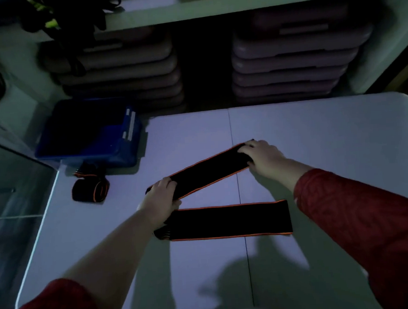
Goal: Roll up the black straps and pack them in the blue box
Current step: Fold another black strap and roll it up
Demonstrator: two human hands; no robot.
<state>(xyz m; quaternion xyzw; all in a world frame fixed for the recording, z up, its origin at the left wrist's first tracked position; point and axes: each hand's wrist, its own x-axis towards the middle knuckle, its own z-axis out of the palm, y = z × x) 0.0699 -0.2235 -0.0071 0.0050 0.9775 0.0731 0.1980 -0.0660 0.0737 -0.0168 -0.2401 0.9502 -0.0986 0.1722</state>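
Note:
A black strap with orange edges (209, 172) is stretched diagonally over the white table (328, 132). My left hand (163, 195) grips its near-left end and my right hand (261, 156) holds its far-right end. A second flat black strap (228, 221) lies on the table just below, its left end partly under my left wrist. A rolled strap (90, 190) rests at the table's left side, with another dark one (89, 171) behind it. The blue box (87, 130) sits open at the table's far-left corner; its inside is too dark to read.
A glass panel (14, 194) runs along the table's left edge. Stacks of grey step platforms (292, 60) fill the shelf behind the table. Dark gear with yellow accents (46, 18) sits on the upper shelf at the left.

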